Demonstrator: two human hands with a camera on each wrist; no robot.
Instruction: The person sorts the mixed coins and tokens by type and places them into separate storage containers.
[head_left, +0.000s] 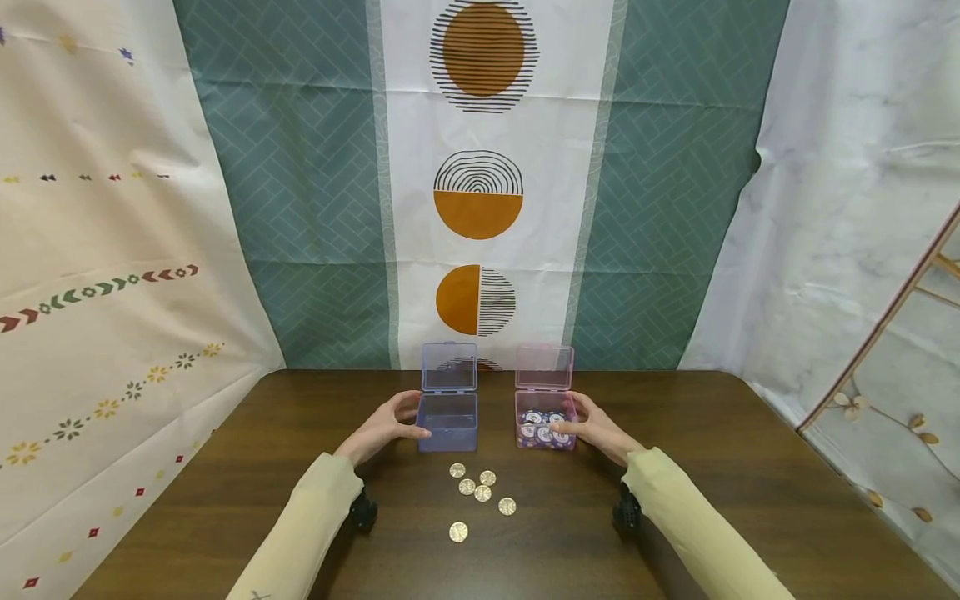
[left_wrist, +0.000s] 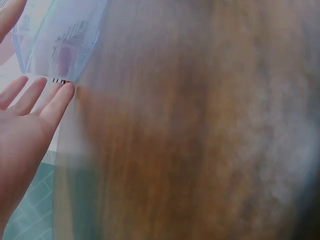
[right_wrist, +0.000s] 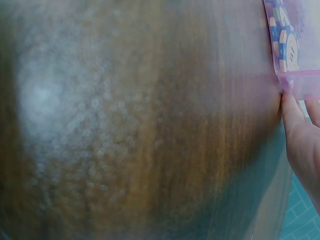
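Brown tabletop (head_left: 496, 421) shows between the blue box (head_left: 448, 437) and the pink box (head_left: 543, 391), well clear of both side edges; my left hand (head_left: 384, 428) grips the first, my right hand (head_left: 600, 427) the second.

Legible text: no word or number can be read with certainty.
Chip print: round blue-and-white poker chips (right_wrist: 291, 55) lie inside the pink clear plastic box (head_left: 528, 399); a small dark mark, perhaps a numeral, stands at one chip's centre, too blurred to read.
Coin relief: round gold-coloured metallic coins (head_left: 483, 493), nearer the person than the pink box and to its left, bear raised marks too small to read.
Sleeve sign: the cream fabric left sleeve (head_left: 292, 533), left of the pink box, carries a dark X-like mark, partly cut off.
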